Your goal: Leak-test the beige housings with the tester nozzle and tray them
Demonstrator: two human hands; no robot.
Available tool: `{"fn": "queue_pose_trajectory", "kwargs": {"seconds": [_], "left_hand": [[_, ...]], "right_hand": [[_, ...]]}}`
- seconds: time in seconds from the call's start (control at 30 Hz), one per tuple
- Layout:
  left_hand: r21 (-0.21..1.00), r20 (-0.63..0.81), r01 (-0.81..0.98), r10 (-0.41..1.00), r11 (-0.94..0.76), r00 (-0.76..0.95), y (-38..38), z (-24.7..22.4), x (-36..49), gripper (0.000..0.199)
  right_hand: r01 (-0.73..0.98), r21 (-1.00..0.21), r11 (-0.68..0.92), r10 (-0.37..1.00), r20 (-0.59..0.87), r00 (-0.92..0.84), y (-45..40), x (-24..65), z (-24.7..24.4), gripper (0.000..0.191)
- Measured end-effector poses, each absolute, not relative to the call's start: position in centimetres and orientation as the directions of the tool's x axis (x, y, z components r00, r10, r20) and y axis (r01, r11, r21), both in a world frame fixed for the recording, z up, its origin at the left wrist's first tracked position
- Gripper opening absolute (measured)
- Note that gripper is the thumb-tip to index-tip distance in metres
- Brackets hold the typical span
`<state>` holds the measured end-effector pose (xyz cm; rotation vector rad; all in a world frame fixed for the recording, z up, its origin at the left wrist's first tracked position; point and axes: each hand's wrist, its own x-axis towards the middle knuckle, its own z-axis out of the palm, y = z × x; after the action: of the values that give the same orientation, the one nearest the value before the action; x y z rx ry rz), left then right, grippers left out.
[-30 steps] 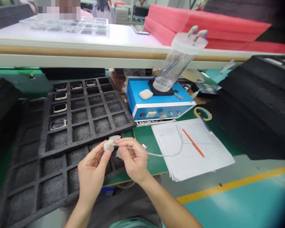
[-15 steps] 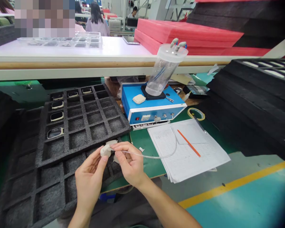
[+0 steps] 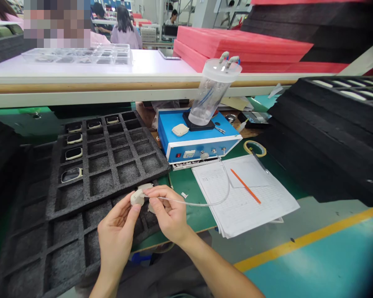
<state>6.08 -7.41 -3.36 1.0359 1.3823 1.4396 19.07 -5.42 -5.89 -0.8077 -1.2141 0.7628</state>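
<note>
My left hand (image 3: 119, 221) pinches a small cream watch case (image 3: 137, 198) between thumb and fingers, above the edge of the lower foam tray. Closed on the end of a thin clear tube (image 3: 202, 204) is my right hand (image 3: 169, 209), its fingertips against the case. The tube's tip meets the side of the case; whether it goes in, I cannot tell. From there the tube loops right and up to the front of a blue box (image 3: 202, 145). More cream pieces (image 3: 151, 208) lie just behind my hands, partly covered by my fingers.
A black foam tray (image 3: 99, 165) at left holds several watch cases (image 3: 72, 175). On the blue box stand a clear cylinder (image 3: 209, 93) and another cream case (image 3: 180, 130). Papers (image 3: 245, 194) with an orange stick (image 3: 245, 186) and a tape roll (image 3: 255, 148) lie right. People sit beyond the shelf.
The view has shifted very slightly. Both hands keep the same hold on the watch case and tube, with no clear movement between them.
</note>
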Motion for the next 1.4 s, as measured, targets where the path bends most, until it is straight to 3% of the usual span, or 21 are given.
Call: {"fn": "queue_pose_trajectory", "kwargs": {"seconds": [0.17, 0.23, 0.33, 0.4, 0.43, 0.5, 0.57, 0.63, 0.7, 0.8, 0.9, 0.93, 1.0, 1.07, 1.13, 1.23, 1.4], "left_hand": [[1.000, -0.001, 0.006, 0.956, 0.003, -0.293, -7.4, -3.5, 5.9, 0.039], [1.000, 0.003, 0.012, 0.950, 0.001, -0.312, -7.4, -3.5, 5.8, 0.036], [0.994, -0.005, -0.106, 0.953, -0.029, -0.303, -7.2, -3.2, 5.6, 0.035], [0.988, -0.007, -0.151, 0.965, -0.034, -0.262, -6.9, -3.2, 5.5, 0.040], [0.990, 0.007, -0.138, 0.969, -0.042, -0.248, -6.7, -3.3, 5.5, 0.045], [0.993, 0.058, -0.086, 0.969, -0.081, -0.240, -6.5, -3.7, 5.5, 0.053], [0.989, 0.103, -0.080, 0.963, -0.127, -0.250, -6.7, -3.9, 5.6, 0.049], [0.983, 0.091, -0.135, 0.968, -0.125, -0.233, -7.1, -3.9, 5.6, 0.043], [0.974, 0.033, -0.216, 0.982, -0.074, -0.188, -7.6, -3.8, 5.4, 0.042], [0.934, -0.041, -0.357, 0.987, -0.017, -0.153, -8.0, -3.4, 4.9, 0.043], [0.849, -0.098, -0.527, 0.991, 0.033, -0.096, -8.4, -3.1, 4.5, 0.043], [0.813, -0.115, -0.579, 0.991, 0.056, -0.067, -8.6, -3.0, 4.4, 0.044], [0.737, -0.145, -0.668, 0.989, 0.103, -0.007, -8.8, -2.8, 4.2, 0.045], [0.666, -0.166, -0.729, 0.984, 0.157, 0.060, -8.9, -2.7, 4.0, 0.048], [0.613, -0.188, -0.759, 0.973, 0.221, 0.131, -8.8, -2.6, 3.8, 0.047], [0.569, -0.218, -0.777, 0.960, 0.269, 0.174, -8.7, -2.5, 3.6, 0.037], [0.547, -0.255, -0.782, 0.949, 0.300, 0.185, -8.7, -2.7, 3.3, 0.038]], "right_hand": [[-0.055, -0.866, 0.498, 0.857, 0.481, 0.185, -5.7, 18.6, -5.1, 0.012], [-0.047, -0.905, 0.423, 0.900, 0.413, 0.138, -7.0, 20.0, -4.2, 0.011], [-0.032, -0.992, 0.123, 0.980, 0.126, -0.155, -10.5, 25.4, -2.6, 0.025], [0.125, -0.991, -0.039, 0.899, -0.090, -0.429, -12.9, 30.6, -1.6, 0.024], [0.219, -0.971, -0.094, 0.891, -0.180, -0.416, -13.7, 33.3, -1.3, 0.019], [0.421, -0.892, -0.164, 0.983, -0.183, -0.005, -14.0, 38.5, -1.2, 0.027], [0.654, -0.696, -0.296, 0.887, 0.053, 0.459, -12.6, 42.5, -2.1, 0.023], [0.741, -0.483, -0.465, 0.810, 0.104, 0.577, -10.4, 44.8, -3.9, 0.023], [0.760, -0.403, -0.510, 0.820, 0.041, 0.571, -8.6, 45.4, -5.6, 0.016], [0.796, -0.419, -0.437, 0.871, 0.024, 0.491, -8.3, 45.5, -6.3, 0.013], [0.814, -0.463, -0.350, 0.898, 0.082, 0.433, -10.1, 45.1, -4.2, 0.022], [0.805, -0.498, -0.323, 0.896, 0.114, 0.430, -10.9, 44.6, -3.1, 0.024], [0.679, -0.703, -0.210, 0.889, 0.151, 0.431, -12.2, 42.3, -1.3, 0.019], [0.625, -0.778, -0.069, 0.901, 0.221, 0.375, -12.7, 38.6, 0.1, 0.013], [0.657, -0.737, 0.158, 0.930, 0.335, 0.152, -12.4, 34.1, 0.8, 0.011], [0.619, -0.659, 0.427, 0.897, 0.394, -0.200, -10.7, 28.2, 1.2, 0.013], [0.589, -0.552, 0.591, 0.805, 0.454, -0.382, -8.7, 24.3, 1.2, 0.018]]}}
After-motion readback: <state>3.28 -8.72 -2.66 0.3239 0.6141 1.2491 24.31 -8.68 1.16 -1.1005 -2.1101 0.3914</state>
